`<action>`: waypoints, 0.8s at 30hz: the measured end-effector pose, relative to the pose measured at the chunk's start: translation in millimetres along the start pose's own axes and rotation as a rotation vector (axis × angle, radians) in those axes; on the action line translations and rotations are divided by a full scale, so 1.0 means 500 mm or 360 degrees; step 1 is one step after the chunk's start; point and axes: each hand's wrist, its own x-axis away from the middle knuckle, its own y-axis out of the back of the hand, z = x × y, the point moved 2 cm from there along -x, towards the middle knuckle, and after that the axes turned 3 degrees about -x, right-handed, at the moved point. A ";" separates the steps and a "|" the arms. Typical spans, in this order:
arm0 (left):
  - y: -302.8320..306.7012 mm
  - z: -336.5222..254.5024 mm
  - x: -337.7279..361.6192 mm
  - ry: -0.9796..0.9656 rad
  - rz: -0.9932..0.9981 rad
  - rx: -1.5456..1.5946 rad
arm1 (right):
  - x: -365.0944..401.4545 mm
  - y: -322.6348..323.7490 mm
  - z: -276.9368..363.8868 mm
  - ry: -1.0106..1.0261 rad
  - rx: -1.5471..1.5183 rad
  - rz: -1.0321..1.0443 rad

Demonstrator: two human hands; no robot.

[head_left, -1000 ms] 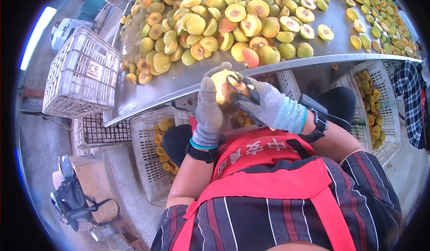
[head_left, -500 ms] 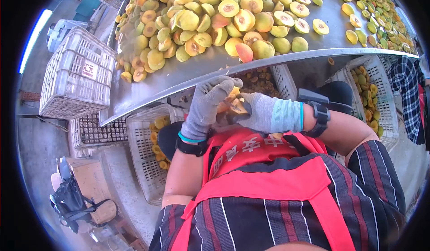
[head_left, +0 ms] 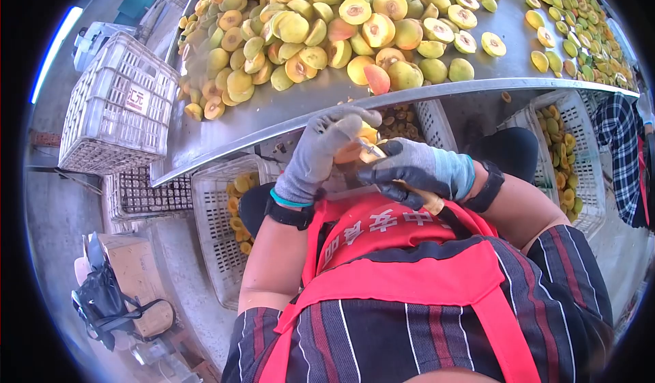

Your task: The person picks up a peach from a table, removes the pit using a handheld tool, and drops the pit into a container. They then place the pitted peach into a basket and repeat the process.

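My left hand (head_left: 317, 154), in a grey glove, is closed round a yellow-orange piece of fruit (head_left: 367, 134) below the table's front edge. Close beside it, my right hand (head_left: 409, 168), in a grey glove with dark fingers, grips a tool with a light wooden handle (head_left: 431, 201). The tool's metal end (head_left: 369, 148) meets the fruit between the two hands. Halved yellow-green fruits (head_left: 300, 35) lie heaped on the metal table (head_left: 286, 113) just beyond my hands.
White crates with fruit halves stand below the table at the left (head_left: 217, 246) and right (head_left: 585, 151). Another white crate (head_left: 112, 110) is at the table's left end. A person in a checked sleeve (head_left: 616, 151) is at the far right. A cardboard box (head_left: 140, 274) sits lower left.
My right hand has turned and drawn slightly back, so the tool's handle and metal end now show. My left hand still holds fruit, its fingers lifted a little. The view has shifted slightly.
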 end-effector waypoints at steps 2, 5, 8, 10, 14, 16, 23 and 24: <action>-0.009 -0.018 -0.002 -0.0086 0.0046 -0.0247 | -0.001 -0.033 0.043 -0.0507 -0.0100 -0.0388; -0.021 -0.012 -0.004 -0.0240 -0.0170 -0.0384 | -0.011 -0.038 0.021 -0.0090 0.0418 -0.0647; -0.020 0.026 -0.008 -0.0170 -0.0425 0.0039 | -0.026 -0.043 0.020 -0.0043 0.0460 -0.0581; -0.028 0.032 -0.007 -0.0206 -0.0458 0.0069 | -0.015 -0.042 0.032 -0.0605 0.0139 -0.0503; -0.043 0.012 -0.010 -0.0236 -0.0467 0.0342 | -0.001 -0.043 0.028 -0.0360 -0.0833 -0.0261; -0.050 0.008 -0.015 -0.0250 -0.0353 0.0639 | -0.001 -0.047 0.030 -0.0289 -0.1281 -0.0225; -0.063 0.018 -0.015 -0.0479 -0.0458 0.0529 | -0.003 -0.051 0.020 -0.0180 -0.1189 -0.0201; -0.064 0.015 -0.015 -0.0479 -0.0459 0.0528 | -0.005 -0.051 0.021 -0.0179 -0.1189 -0.0199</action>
